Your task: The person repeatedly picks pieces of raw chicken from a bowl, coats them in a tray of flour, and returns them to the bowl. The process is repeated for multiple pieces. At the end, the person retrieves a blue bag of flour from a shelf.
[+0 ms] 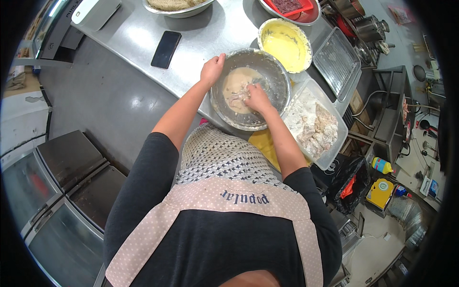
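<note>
My left hand [212, 69] grips the upper left rim of a large stainless steel bowl [279, 89] at the table's edge. Inside lies a cloudy, beige liquid [235, 80] with pale pieces in it. My right hand [257, 97] reaches into the bowl, its fingertips in the liquid at some pale, wet pieces, perhaps raw meat; whether the fingers hold one is hidden. Right of the bowl, a clear plastic tub [339, 143] holds white flour [303, 104] and flour-coated pieces [321, 132]. Behind the bowl stands a smaller bowl of yellow batter [285, 46].
A phone [166, 49] lies on the steel table [129, 43]. Farther back are a bowl of noodle-like strands [175, 4], a red basket [304, 5] in a metal bowl and a white container [95, 12]. A tray with a wire rack [337, 62] stands right; a yellow cloth [263, 143] lies under the tub.
</note>
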The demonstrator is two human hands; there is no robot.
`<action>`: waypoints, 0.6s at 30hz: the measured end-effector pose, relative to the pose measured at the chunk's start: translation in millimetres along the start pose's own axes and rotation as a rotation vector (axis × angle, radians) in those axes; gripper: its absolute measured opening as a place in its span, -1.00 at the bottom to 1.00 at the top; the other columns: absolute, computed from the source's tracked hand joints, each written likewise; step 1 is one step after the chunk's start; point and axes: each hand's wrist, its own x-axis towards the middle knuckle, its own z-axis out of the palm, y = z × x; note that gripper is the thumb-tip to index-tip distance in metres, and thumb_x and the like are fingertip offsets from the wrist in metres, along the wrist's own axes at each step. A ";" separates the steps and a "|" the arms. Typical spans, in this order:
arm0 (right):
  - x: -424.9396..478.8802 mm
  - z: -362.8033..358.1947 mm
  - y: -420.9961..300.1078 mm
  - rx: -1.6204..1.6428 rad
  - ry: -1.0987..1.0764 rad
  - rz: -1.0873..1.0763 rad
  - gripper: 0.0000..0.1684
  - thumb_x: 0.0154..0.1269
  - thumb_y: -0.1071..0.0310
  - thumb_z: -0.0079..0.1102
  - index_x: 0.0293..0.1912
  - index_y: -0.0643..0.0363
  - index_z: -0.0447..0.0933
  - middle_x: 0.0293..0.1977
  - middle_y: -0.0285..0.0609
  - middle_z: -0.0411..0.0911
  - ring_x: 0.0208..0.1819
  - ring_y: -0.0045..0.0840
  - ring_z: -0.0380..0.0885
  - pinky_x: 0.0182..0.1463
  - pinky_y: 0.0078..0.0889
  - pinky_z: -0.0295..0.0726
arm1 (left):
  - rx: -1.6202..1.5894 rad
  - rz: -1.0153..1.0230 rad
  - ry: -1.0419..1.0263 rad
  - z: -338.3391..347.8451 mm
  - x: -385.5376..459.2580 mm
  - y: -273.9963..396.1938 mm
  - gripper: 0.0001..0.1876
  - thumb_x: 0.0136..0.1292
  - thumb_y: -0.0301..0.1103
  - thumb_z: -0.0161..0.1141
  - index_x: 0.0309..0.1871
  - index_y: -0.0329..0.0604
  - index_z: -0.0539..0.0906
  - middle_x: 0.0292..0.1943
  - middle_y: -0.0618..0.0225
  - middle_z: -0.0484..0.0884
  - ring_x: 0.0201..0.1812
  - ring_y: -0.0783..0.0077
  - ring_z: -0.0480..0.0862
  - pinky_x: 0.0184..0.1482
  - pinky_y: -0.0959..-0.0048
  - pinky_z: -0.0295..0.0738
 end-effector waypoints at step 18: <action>-1.6 -29.5 26.7 0.166 0.052 -0.021 -0.64 -0.08 0.43 0.24 -0.17 0.16 0.56 -0.22 0.05 0.49 -0.16 -0.11 0.54 -0.09 -0.19 0.52 | -0.004 0.021 0.038 5.7 2.0 0.4 -0.38 0.36 0.19 -0.18 -0.19 -0.26 0.62 -0.21 -0.05 0.64 -0.10 -0.06 0.60 -0.03 0.19 0.43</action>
